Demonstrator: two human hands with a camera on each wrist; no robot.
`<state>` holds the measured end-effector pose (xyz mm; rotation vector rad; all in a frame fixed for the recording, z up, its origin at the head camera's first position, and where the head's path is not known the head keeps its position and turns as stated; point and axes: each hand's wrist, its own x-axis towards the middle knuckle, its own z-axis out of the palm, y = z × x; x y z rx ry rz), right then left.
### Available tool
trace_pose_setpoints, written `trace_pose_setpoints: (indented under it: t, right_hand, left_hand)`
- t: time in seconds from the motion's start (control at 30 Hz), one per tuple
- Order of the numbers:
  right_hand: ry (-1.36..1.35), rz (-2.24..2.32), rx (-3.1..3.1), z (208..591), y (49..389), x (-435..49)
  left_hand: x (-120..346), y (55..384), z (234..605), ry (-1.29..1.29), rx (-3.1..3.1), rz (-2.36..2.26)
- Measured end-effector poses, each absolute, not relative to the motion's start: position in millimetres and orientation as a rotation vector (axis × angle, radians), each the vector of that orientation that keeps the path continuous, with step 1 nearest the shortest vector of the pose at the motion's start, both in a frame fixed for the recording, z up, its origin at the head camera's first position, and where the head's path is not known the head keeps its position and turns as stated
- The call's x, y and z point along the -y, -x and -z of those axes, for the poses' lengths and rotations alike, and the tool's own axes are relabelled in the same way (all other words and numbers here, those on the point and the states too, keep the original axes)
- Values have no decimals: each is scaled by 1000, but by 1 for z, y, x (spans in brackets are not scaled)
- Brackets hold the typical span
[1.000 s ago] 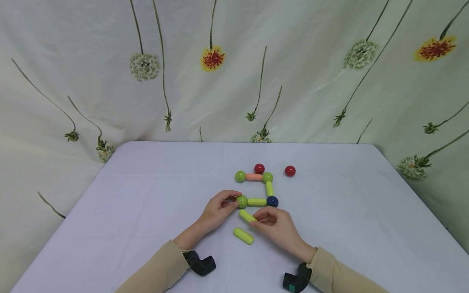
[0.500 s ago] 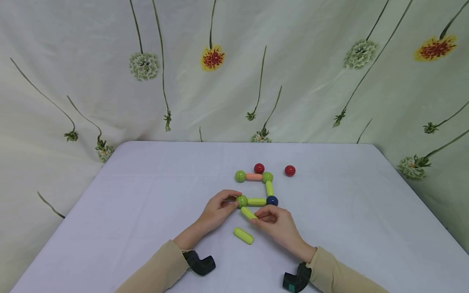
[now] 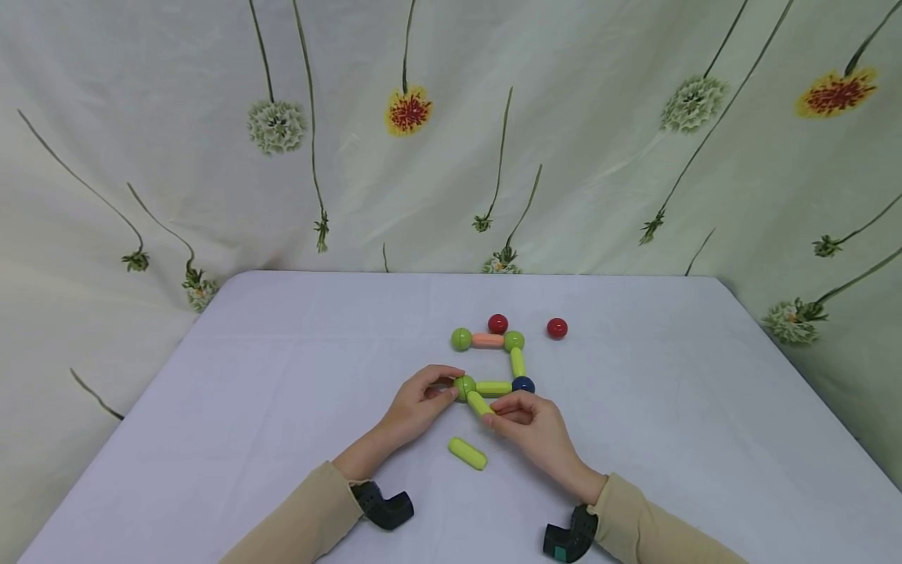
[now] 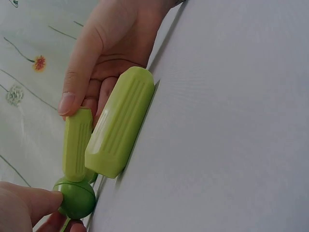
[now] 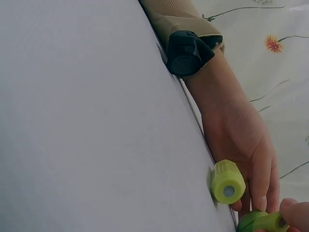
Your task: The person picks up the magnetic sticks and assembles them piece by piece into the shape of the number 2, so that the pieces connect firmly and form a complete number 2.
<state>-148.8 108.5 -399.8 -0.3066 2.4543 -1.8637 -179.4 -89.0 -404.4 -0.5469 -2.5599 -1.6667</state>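
My left hand (image 3: 421,403) holds a green ball (image 3: 466,388) between thumb and fingers. My right hand (image 3: 530,427) pinches one end of a yellow-green magnetic rod (image 3: 480,403); its other end meets the ball, also in the left wrist view, where the rod (image 4: 77,145) stands against the green ball (image 4: 77,199). From that ball another yellow-green rod (image 3: 494,388) runs right to a dark blue ball (image 3: 523,385). A loose yellow-green rod (image 3: 467,453) lies nearer the person, and its end (image 5: 229,190) shows a metal disc in the right wrist view.
Beyond the blue ball, a yellow-green rod (image 3: 517,363) leads to a green ball (image 3: 514,341). A salmon rod (image 3: 488,341) joins that to a green ball (image 3: 461,339). One red ball (image 3: 498,323) sits just behind; another red ball (image 3: 557,328) lies right. White cloth covers the table (image 3: 282,376).
My right hand has brought its rod up and slightly right, from just short of the green ball to contact with it. The left hand has kept its hold in place.
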Motion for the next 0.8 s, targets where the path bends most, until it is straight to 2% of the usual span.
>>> trace_pose_setpoints:
  t: [0.1,0.33,0.8]
  right_hand:
    - [296,1900,-2420,414,155,-110]
    - [260,1905,-2378,433,163,-109]
    - [294,1833,-2349,435,164,-103]
  left_hand:
    - [89,180,405,547,2560,1668]
    - [96,201,442,562,2547,1664]
    - [96,202,441,564,2560,1663]
